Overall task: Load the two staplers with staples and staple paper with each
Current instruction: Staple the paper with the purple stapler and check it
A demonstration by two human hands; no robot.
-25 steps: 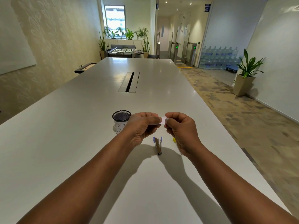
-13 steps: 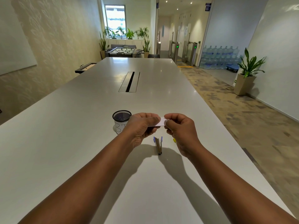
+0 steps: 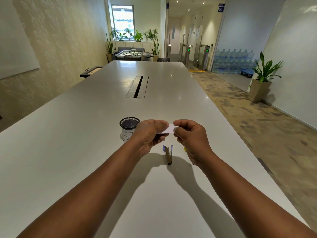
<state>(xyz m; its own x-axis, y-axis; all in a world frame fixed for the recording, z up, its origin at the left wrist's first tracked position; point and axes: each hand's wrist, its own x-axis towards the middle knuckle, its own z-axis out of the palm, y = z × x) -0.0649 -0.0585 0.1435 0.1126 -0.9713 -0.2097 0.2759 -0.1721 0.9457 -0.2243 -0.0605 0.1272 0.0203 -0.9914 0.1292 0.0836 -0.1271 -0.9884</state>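
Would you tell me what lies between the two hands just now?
In the head view, a small white paper piece spans the gap, pinched by the left hand and right hand, above the stapler.

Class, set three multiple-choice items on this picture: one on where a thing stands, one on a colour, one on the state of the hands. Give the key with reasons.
1. Where does the mesh cup stand?
A. left of the left hand
B. right of the right hand
C. at the table's far end

2. What colour is the small box held between the hands?
A. red
B. white
C. black

3. What are the hands doing?
A. both lie flat on the table
B. only one holds something
C. both pinch the box

Key: 1 A, the cup sits just beside the left hand. 2 B, the box shows white. 3 C, the left hand and right hand each grip one end above the open stapler.
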